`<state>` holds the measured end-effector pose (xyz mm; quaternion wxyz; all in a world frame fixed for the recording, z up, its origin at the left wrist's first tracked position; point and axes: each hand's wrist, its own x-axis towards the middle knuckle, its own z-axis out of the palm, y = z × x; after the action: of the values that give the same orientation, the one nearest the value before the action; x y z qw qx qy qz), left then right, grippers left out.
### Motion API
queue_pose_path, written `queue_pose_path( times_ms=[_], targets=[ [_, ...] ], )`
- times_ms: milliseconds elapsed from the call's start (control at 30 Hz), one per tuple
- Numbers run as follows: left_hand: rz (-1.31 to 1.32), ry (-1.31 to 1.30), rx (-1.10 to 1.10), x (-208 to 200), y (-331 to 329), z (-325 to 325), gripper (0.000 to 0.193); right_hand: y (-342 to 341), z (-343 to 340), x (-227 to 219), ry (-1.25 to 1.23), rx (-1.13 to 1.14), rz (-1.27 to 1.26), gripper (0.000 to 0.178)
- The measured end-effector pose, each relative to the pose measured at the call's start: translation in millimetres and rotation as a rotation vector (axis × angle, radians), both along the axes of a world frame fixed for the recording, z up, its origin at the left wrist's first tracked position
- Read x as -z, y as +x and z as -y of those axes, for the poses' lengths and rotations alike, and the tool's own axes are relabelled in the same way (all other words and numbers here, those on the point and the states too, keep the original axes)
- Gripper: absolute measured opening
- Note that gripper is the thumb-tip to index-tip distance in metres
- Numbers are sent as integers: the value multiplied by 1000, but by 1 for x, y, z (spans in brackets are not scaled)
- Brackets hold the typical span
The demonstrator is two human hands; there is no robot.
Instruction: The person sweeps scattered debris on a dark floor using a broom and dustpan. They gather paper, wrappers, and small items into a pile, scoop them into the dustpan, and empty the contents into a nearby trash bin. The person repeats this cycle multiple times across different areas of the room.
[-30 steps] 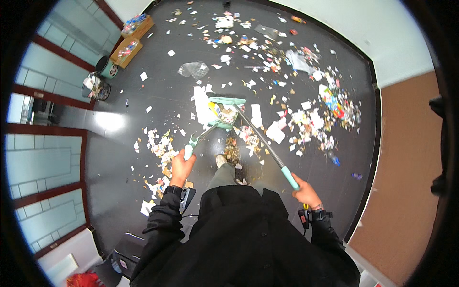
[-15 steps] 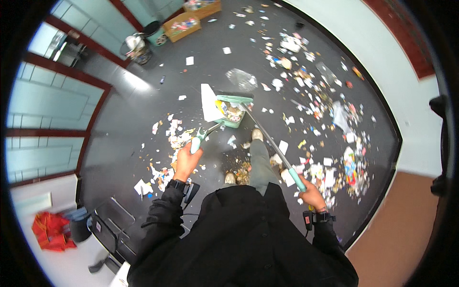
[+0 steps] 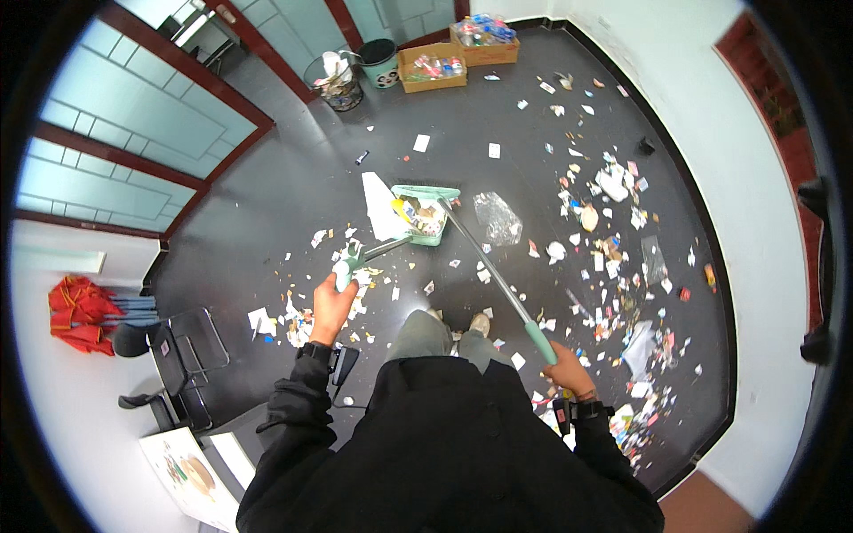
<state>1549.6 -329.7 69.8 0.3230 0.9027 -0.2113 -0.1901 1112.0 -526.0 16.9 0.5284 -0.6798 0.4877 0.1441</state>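
My left hand [image 3: 333, 304] is closed around the upright grip of a green long-handled dustpan [image 3: 430, 238]. Inside the pan lie scraps of litter and something yellow, and a large white sheet [image 3: 380, 209] sticks out over its left side. The green handle of a broom [image 3: 538, 341] is held in my right hand [image 3: 570, 371]. Its metal pole runs forward and left to the green broom head [image 3: 426, 191], which lies across the far side of the dustpan, bristles pointing away from me.
Paper scraps [image 3: 293, 322] lie on the dark floor at left, and more litter [image 3: 613, 258] spreads along the right wall. A clear plastic bag [image 3: 498, 218] rests right of the dustpan. Farther off stand a wire basket [image 3: 342, 89], a green bin [image 3: 380, 67] and cardboard boxes [image 3: 433, 80]. Chairs [image 3: 191, 360] are at left.
I have stepped forward and turned left; the boxes and bins appear nearer and farther right. The dustpan and broom have travelled with me, still together. Both hands keep their grips.
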Motion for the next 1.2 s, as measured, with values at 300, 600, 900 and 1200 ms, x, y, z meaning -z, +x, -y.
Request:
queue_pose_path(
  times_ms=[300,600,900,1200],
  targets=[
    [-566,-443,-277,-17,101,43,12,143,111,6,-21,-150,89,50],
    [-866,-859,-201,-18,268,103,17,319,200,-6,-194,-309,97,50],
    [-762,-792,-238,-43,373,169,14,464,273,-50,-69,-250,41,53],
    [-508,-709,-309,-100,456,244,15,588,397,-76,-144,-315,260,57]
  ],
)
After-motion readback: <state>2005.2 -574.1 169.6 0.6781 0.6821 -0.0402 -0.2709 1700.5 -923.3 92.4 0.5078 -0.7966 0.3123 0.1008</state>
